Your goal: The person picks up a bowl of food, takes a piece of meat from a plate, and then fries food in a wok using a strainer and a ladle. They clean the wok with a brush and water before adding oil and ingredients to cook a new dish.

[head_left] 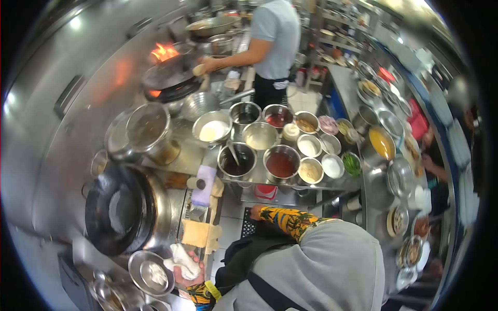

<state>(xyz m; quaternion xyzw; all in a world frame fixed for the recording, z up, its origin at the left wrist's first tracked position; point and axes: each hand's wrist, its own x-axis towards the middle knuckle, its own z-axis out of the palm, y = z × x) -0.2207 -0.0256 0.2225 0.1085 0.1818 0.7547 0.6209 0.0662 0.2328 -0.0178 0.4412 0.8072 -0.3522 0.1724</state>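
My left hand, at the lower left with a yellow band on its wrist, has its fingers around a bunched white cloth. Beside it sits a metal bowl with something white inside. My right hand hangs over the floor by the dark apron; its fingers are too small to make out. A large black wok stands on the stove at the left. Between wok and body lie a purple cloth and a tan folded cloth.
Metal pots of sauces and seasonings crowd the counter ahead. A co-worker stands beyond it, a hand near a wok with flames behind. More bowls line the right counter. Parts of other people show at the far right.
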